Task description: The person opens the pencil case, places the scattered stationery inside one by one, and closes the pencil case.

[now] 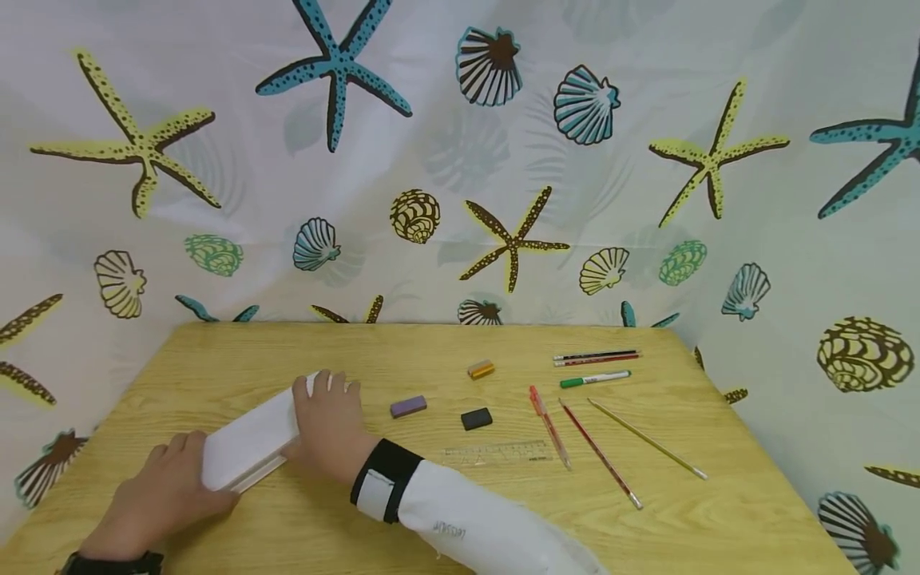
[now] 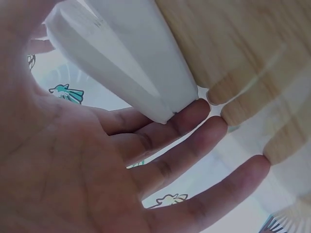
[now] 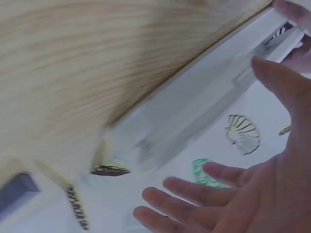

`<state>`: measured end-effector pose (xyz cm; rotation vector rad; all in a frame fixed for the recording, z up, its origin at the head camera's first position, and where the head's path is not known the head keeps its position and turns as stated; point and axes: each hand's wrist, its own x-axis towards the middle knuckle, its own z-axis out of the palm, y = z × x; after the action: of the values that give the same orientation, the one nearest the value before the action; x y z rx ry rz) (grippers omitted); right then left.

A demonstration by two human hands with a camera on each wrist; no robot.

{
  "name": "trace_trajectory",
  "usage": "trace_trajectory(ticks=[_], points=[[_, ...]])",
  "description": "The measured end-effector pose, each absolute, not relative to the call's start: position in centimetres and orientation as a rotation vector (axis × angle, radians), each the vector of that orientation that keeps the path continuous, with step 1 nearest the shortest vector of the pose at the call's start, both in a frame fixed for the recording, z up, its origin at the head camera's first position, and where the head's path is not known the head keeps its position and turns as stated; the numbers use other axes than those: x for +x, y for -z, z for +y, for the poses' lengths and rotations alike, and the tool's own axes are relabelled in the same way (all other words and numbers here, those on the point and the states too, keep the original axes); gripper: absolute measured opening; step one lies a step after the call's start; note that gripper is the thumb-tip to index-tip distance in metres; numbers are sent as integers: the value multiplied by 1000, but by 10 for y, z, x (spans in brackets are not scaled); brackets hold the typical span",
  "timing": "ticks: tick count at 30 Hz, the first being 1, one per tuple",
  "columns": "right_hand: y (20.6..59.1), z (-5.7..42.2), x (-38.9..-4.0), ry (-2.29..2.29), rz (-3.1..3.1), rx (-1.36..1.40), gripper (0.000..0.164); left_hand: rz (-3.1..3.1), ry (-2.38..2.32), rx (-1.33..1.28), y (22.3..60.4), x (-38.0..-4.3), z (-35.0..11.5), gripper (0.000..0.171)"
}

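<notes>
An oblong white pencil box (image 1: 247, 438) lies slantwise on the left part of the table, between both hands. My left hand (image 1: 165, 483) holds its near left end, thumb on the near side. In the left wrist view, the left fingertips (image 2: 197, 109) meet the box's end close to the tabletop. Across the far right end spans my right hand (image 1: 332, 419), with the thumb on the near long side and fingers over the top. A narrow gap shows along the lid edge (image 3: 279, 41) at the left hand's end in the right wrist view.
Right of the box lie a purple eraser (image 1: 408, 406), an orange sharpener (image 1: 481, 369), a black eraser (image 1: 477, 418) and a clear ruler (image 1: 496, 454). Farther right are a red pen (image 1: 549, 427), a green marker (image 1: 595, 379) and several pencils (image 1: 600, 452). A patterned cloth (image 1: 431, 160) hangs behind.
</notes>
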<state>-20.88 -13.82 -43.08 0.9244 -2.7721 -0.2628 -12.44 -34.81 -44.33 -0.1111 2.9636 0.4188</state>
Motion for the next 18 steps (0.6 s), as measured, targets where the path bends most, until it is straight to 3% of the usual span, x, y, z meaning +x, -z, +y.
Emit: trace_trajectory(ticks=[5,14,18], points=[[440,-122,-229,-145,-2908,860,110,2966,-419,-99,445,-125,-350,108],[445,-110,-252,-865,-2987,918,86,2970,-414,-110,446,-125,-349,109],[440,-105,-262,-996,-3011,980,88,2976,-407,-107,446,-127,-352,114]])
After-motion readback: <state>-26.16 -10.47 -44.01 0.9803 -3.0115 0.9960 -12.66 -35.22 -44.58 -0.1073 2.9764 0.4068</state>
